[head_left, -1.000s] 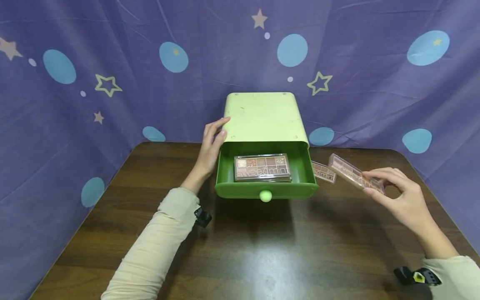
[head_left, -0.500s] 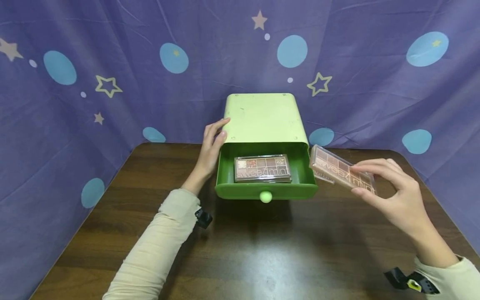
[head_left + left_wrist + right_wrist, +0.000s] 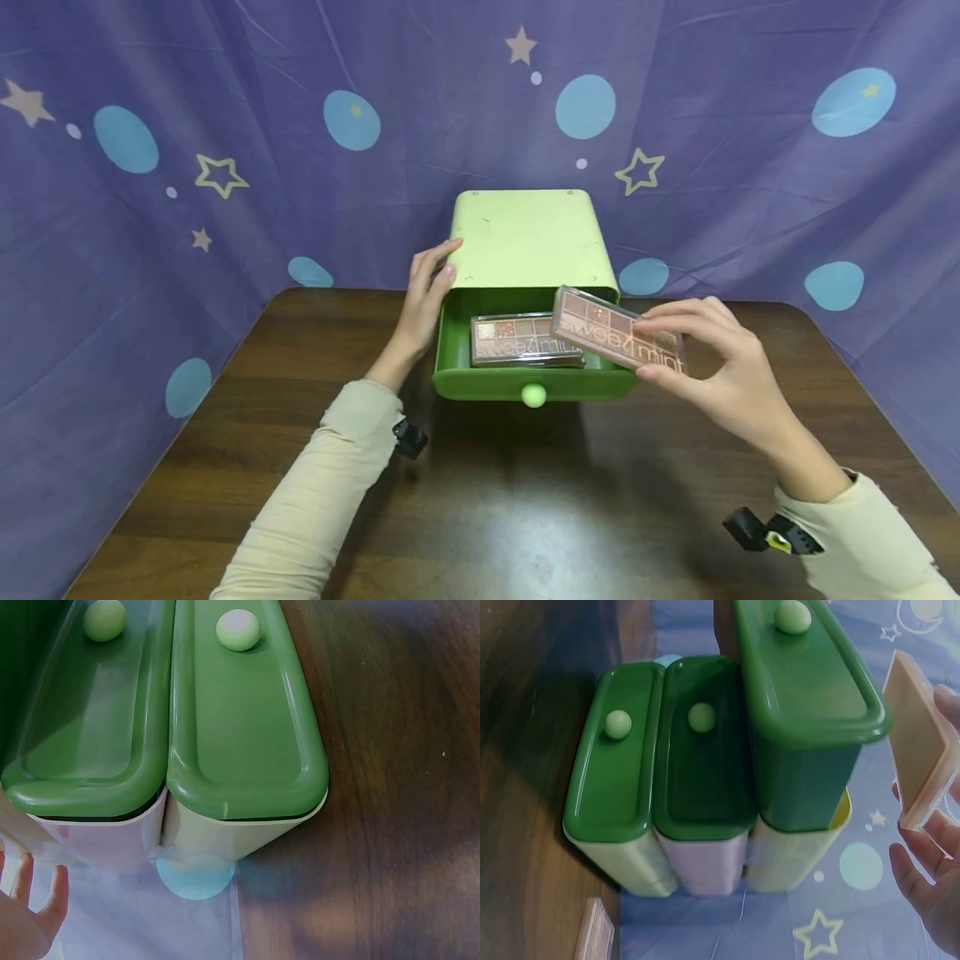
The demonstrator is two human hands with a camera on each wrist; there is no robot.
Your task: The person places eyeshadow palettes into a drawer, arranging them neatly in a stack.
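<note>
In the head view a pale green drawer cabinet [image 3: 525,237] has its green top drawer [image 3: 480,385] pulled out. Inside lies a clear-lidded eyeshadow palette [image 3: 506,340]. My right hand [image 3: 723,367] pinches a second eyeshadow palette [image 3: 600,325] by its right end, tilted, above the drawer's right side and overlapping the first one. The right wrist view shows this palette's plain back [image 3: 915,742] beside the open drawer. My left hand [image 3: 422,300] rests against the cabinet's upper left side, fingers extended; its spread fingers [image 3: 56,892] show in the left wrist view.
Below the open drawer sit two closed green drawers [image 3: 619,780], stacked, with round knobs. Another palette [image 3: 596,930] lies on the brown wooden table [image 3: 300,400] right of the cabinet, hidden in the head view. A purple star-patterned curtain [image 3: 450,100] hangs close behind.
My right hand has carried its palette leftward, from beside the cabinet to over the drawer, turning its face more toward the head camera. The left hand holds its place.
</note>
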